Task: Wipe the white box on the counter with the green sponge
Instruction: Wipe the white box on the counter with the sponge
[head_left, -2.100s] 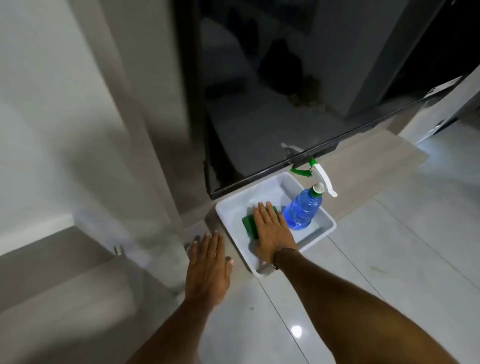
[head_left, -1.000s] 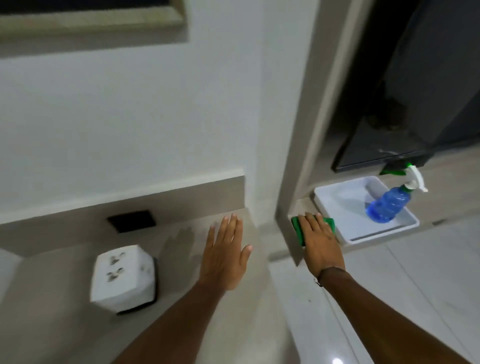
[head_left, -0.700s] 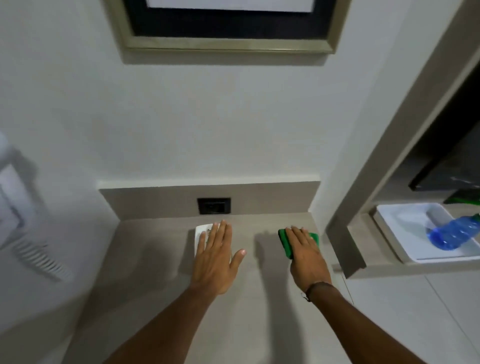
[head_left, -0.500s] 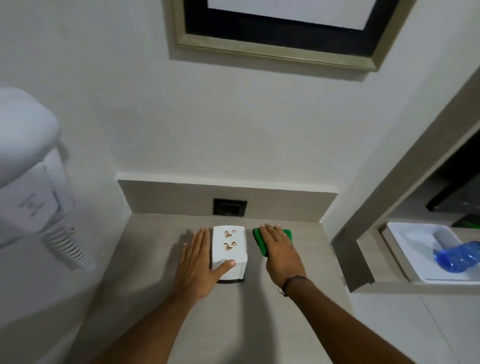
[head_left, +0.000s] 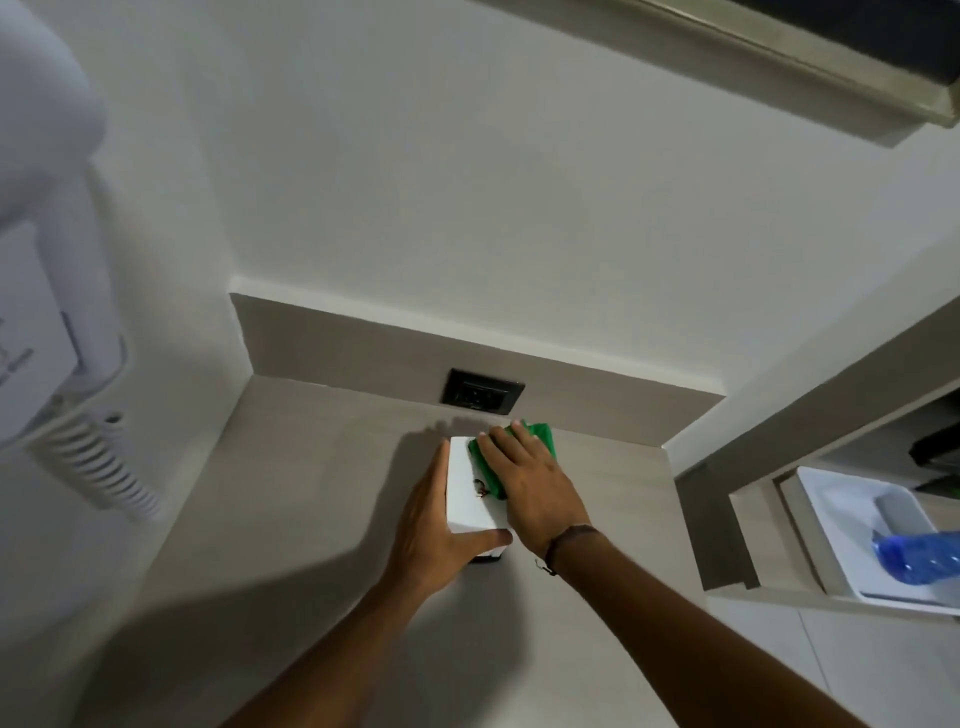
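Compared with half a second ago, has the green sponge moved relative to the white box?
Yes. The green sponge lay on the counter right of the white box; now the right hand presses it onto the box's top.

A beige counter (head_left: 291, 519) carries the white box (head_left: 467, 499) near its far wall. At right, a lower shelf (head_left: 769, 592) bears a white tray (head_left: 831, 525).

Dim, soft shadows — edges warped, slightly blurred.
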